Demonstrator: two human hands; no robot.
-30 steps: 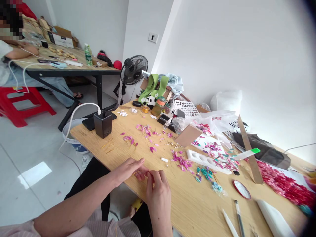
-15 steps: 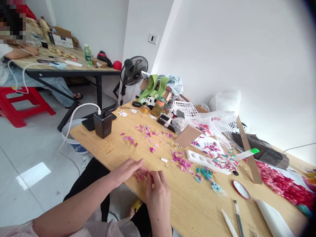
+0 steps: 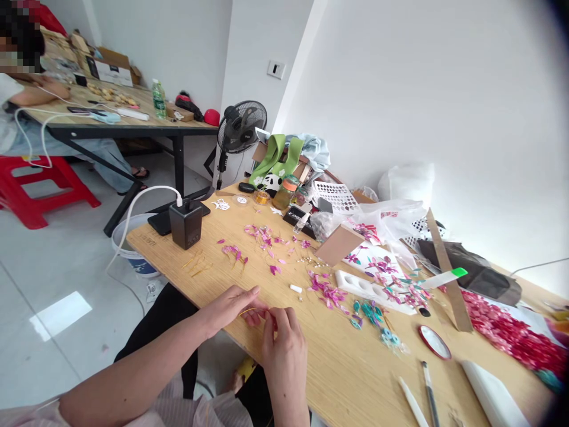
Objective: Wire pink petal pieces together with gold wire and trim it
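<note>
Close together at the table's front edge, my two hands meet over a thin gold wire (image 3: 248,310). My left hand (image 3: 233,308) is closed, and the wire shows between its thumb and fingers. Fingertips of my right hand (image 3: 285,339) are pinched at the wire's other end, touching the left fingertips; whatever else sits there is hidden. Beyond the hands lie pink petals on wires (image 3: 235,255) and a bunch of magenta petals (image 3: 326,290). Several loose gold wires (image 3: 196,263) are to the left. A small white tube (image 3: 295,289) lies just past my right hand.
A black charger block (image 3: 185,225) with a white cable stands at the table's left corner. To the right are a white palette (image 3: 360,286), teal pieces (image 3: 372,312), a round red-rimmed lid (image 3: 434,342) and a pen (image 3: 429,391). A co-worker sits at another table (image 3: 133,121).
</note>
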